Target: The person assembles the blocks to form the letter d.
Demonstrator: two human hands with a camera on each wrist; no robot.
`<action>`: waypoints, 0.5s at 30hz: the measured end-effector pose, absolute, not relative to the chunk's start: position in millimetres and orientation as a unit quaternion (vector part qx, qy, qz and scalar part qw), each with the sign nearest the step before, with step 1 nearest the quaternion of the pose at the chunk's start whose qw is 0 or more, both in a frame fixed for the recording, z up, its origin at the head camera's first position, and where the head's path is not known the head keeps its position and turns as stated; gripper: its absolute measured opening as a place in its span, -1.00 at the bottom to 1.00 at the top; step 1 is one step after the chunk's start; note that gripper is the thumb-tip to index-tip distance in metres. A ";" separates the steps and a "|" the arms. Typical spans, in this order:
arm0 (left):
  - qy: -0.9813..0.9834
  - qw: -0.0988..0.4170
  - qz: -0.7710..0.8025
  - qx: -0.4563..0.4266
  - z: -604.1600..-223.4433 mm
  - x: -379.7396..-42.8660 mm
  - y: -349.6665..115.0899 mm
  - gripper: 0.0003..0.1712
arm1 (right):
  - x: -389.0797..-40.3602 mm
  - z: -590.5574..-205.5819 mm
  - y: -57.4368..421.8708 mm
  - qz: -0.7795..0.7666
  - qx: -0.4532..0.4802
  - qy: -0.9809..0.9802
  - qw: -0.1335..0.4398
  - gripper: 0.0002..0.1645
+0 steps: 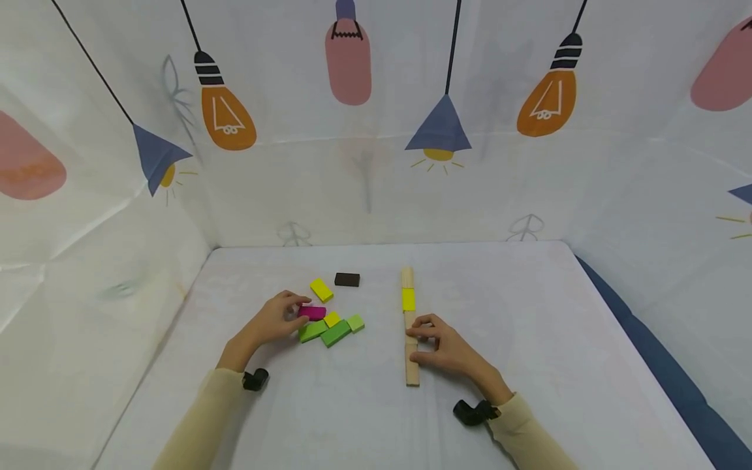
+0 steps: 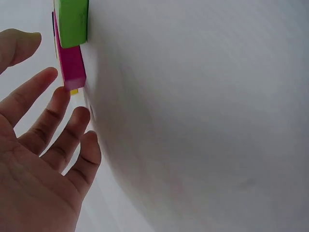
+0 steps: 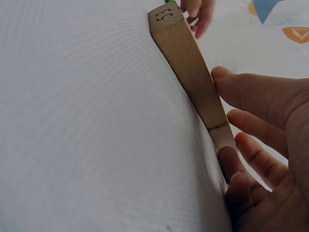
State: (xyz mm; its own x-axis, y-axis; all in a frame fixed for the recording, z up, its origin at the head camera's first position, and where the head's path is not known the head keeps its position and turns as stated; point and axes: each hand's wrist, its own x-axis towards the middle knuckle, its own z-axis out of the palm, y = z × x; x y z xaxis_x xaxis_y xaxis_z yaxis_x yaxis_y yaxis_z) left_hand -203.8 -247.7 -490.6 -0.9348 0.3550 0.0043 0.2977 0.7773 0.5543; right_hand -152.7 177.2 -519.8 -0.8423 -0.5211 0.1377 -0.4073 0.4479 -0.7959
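My left hand (image 1: 277, 318) is at the left end of a magenta block (image 1: 313, 313), thumb and fingers apart. In the left wrist view its fingers are spread beside the magenta block (image 2: 72, 67) and a green block (image 2: 73, 21). A straight row of end-to-end blocks runs away from me: a plain wooden block (image 1: 407, 277) farthest, a yellow block (image 1: 408, 299), then more plain wood. My right hand (image 1: 449, 349) touches the row's right side with thumb and fingertips. The nearest wooden block (image 3: 188, 67) has "53" on its end.
Beside the magenta block lie two green blocks (image 1: 335, 333), a small yellow block (image 1: 331, 319) and a light green block (image 1: 356, 323). Farther back are another yellow block (image 1: 321, 290) and a dark brown block (image 1: 347, 280). Everything lies on a white-covered table (image 1: 499, 281) against a lamp-patterned sheet (image 1: 376, 176).
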 end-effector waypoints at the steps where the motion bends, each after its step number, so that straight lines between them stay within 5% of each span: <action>1: 0.941 0.053 0.287 0.170 -490.5 -203.1 -248.8 -0.53 | -152.6 -520.3 177.3 -0.448 -0.275 0.849 0.062 -0.43; 15: 0.926 0.085 0.340 0.142 -495.3 -207.9 -248.4 -0.54 | -153.3 -522.2 177.0 -0.448 -0.288 0.845 0.050 -0.44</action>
